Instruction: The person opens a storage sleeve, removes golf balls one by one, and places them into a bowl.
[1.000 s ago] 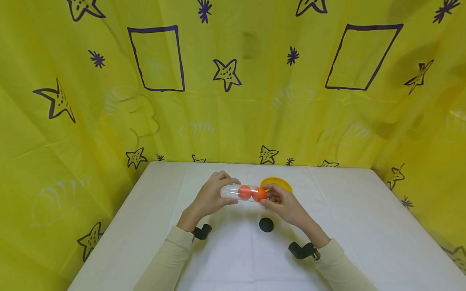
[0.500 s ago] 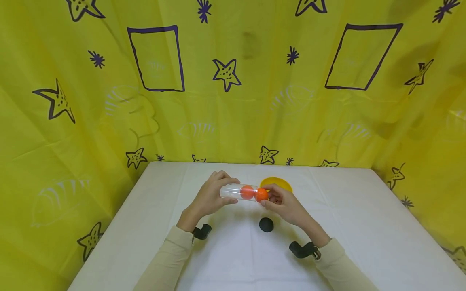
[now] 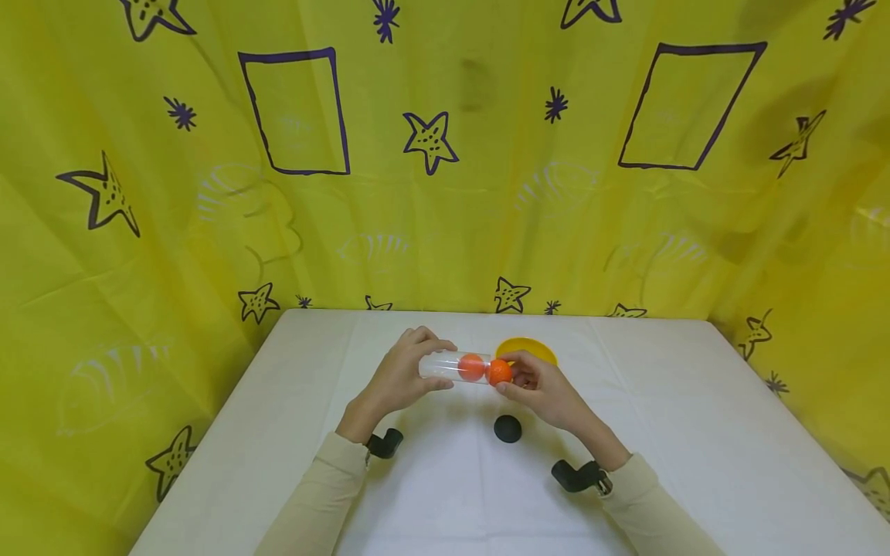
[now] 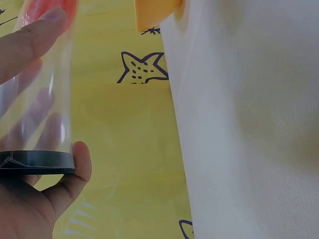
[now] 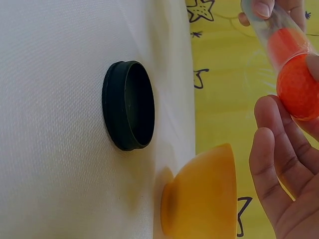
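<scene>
A clear plastic tube (image 3: pixel 439 366) lies nearly level above the table, gripped by my left hand (image 3: pixel 396 374) with thumb and fingers around it. Its left end is closed by a black base (image 4: pixel 40 162), which shows in the left wrist view. One orange ball (image 3: pixel 471 367) sits inside near the mouth. A second orange ball (image 5: pixel 297 88), dimpled like a golf ball, bulges from the open right end. My right hand (image 3: pixel 545 390) pinches this ball between thumb and fingers, while its other fingers stay loosely bent.
On the white table (image 3: pixel 431 486) a round black cap (image 5: pixel 119 104) lies hollow side up, below the hands. Behind the right hand stands a yellow bowl (image 5: pixel 204 199). A yellow patterned curtain (image 3: pixel 487 216) hangs at the back and sides.
The ball in my right hand has slid a little to the right, from inside the tube to its mouth. The other ball shifted slightly right too. My left hand holds still.
</scene>
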Tool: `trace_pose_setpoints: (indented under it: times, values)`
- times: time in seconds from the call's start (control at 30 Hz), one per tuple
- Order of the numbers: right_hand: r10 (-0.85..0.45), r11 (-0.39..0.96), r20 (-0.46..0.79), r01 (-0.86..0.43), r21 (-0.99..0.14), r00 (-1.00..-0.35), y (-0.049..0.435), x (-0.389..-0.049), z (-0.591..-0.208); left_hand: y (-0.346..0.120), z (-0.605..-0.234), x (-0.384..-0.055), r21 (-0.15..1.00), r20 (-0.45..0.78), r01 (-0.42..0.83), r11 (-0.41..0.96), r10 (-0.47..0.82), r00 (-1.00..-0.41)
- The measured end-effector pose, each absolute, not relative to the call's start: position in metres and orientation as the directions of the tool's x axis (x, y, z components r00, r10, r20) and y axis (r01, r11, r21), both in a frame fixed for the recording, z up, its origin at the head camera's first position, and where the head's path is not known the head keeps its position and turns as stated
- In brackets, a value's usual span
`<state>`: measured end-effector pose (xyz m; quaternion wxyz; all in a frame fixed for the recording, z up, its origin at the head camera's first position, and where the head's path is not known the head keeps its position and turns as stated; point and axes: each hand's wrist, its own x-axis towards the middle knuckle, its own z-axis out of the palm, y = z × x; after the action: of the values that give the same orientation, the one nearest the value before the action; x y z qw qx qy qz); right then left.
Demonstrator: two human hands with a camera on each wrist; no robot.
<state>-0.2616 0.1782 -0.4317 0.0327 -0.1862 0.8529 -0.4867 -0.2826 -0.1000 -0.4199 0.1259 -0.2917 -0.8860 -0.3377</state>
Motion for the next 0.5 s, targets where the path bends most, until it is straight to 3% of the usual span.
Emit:
trace_pose_setpoints:
  times: [0.5]
  values:
    - [-0.344, 0.454, 0.197, -0.347, -0.821, -0.918, 0.1814, -0.2639, -0.4298, -0.1012, -0.4203, -0.2821, 0.538, 0.431, 0.601, 0.591, 0.419, -0.799]
